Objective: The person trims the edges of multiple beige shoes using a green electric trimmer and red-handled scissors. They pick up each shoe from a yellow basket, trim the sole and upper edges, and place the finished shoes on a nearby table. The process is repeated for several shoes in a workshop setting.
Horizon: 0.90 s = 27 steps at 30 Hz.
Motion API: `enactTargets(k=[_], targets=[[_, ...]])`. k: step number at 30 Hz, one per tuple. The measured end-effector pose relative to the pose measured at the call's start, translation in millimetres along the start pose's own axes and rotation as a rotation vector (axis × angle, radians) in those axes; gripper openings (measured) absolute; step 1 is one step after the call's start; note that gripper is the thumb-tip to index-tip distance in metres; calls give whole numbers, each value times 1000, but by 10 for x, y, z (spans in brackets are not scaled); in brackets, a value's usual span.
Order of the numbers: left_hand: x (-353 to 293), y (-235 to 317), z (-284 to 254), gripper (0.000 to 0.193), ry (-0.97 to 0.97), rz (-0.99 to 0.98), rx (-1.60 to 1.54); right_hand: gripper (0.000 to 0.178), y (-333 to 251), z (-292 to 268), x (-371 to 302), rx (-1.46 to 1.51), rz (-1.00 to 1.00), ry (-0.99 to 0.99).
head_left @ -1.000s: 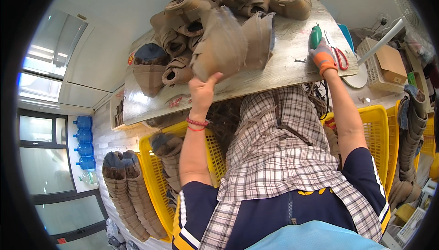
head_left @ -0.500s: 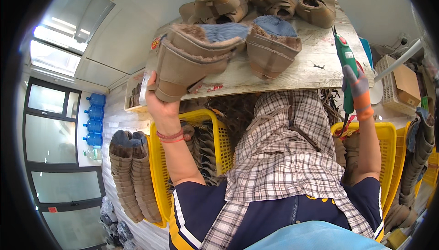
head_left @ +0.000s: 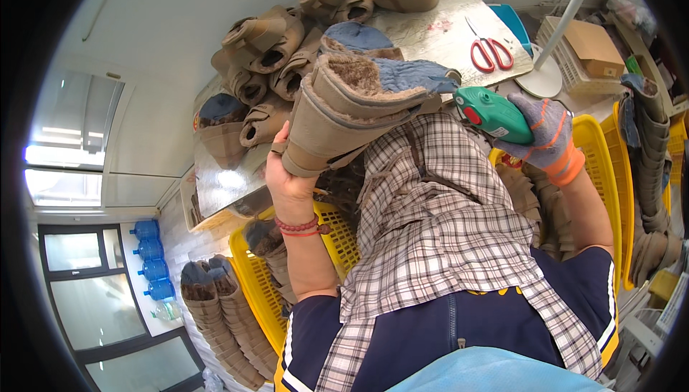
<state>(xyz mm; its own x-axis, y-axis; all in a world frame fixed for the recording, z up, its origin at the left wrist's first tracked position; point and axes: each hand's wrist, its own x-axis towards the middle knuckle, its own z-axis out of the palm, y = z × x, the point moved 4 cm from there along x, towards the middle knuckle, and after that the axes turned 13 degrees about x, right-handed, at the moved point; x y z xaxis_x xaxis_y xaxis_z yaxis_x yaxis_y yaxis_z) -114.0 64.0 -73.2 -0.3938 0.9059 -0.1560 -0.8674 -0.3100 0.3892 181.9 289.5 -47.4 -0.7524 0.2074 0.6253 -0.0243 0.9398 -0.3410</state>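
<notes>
My left hand (head_left: 287,180) grips a brown shoe upper (head_left: 337,126) by its lower left side, holding it up at the table's front edge. Brown fleece and a blue lining show in its wide opening. In my right hand (head_left: 545,134), in a grey glove with an orange cuff, is a green handheld power cutter (head_left: 495,116) with a red button. Its front end is at the right tip of the upper, beside the blue lining; whether the blades touch it is hidden. Another upper (head_left: 359,39) with blue lining stands behind.
Several brown uppers (head_left: 265,40) are piled on the worn white table (head_left: 459,12). Red-handled scissors (head_left: 491,55) lie at its right. Yellow baskets (head_left: 341,238) holding stacked uppers flank my lap. A white pole (head_left: 567,15) rises at the right.
The cutter has swung from pointing up at the right to the upper's right tip. My left hand has brought the upper rightward and nearer. The view has turned, uncovering the scissors.
</notes>
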Motion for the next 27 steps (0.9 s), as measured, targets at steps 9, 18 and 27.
enactTargets(k=[9,18,27], targets=[[139,-144,55,35,-26,-92,-25,67,-12,-27,-106,52,17,-80],[211,-288,91,39,33,-29,99,68,-115,126,-40,130,37,-55],[120,-429,258,43,-95,316,353,58,-204,251,75,529,338,-44]])
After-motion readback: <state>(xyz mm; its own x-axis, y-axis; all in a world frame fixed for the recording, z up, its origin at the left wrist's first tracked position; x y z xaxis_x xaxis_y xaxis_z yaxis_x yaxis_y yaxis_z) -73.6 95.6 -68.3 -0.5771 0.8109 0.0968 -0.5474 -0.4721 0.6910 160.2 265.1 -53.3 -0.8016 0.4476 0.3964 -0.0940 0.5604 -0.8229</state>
